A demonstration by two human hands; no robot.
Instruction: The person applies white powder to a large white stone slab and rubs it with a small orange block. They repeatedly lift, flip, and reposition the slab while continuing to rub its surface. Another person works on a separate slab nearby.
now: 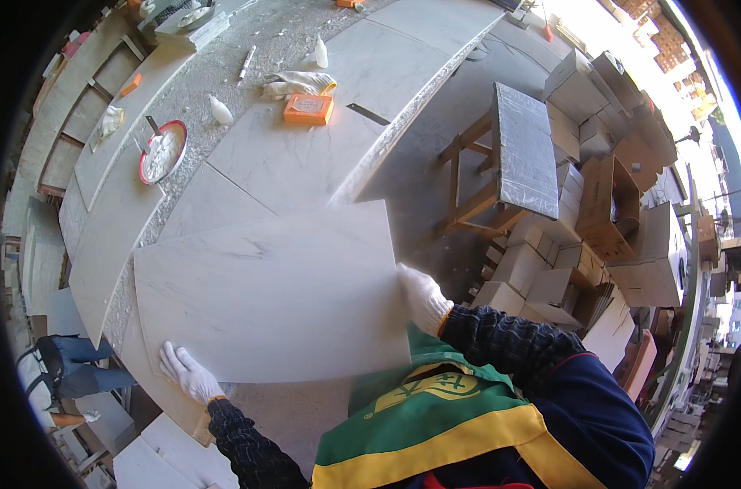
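Note:
A large white marble slab [273, 297] with faint grey veins lies in front of me, its right part reaching past the worktable's edge. My left hand [189, 373], in a white knit glove, is at the slab's near left corner, its fingers stretched along the edge. At the right edge, my right hand [424, 297], gloved the same way, grips the slab; its fingertips are partly hidden. Beyond the slab, more pale marble panels [305, 155] cover the table.
An orange box [308, 109], spare gloves [299, 83] and white squeeze bottles [220, 110] stand farther off. A red-rimmed bowl [163, 153] holds white paste. Right are a wooden stand [527, 155] and stacked cardboard boxes [582, 90]. Another person [77, 367] is at lower left.

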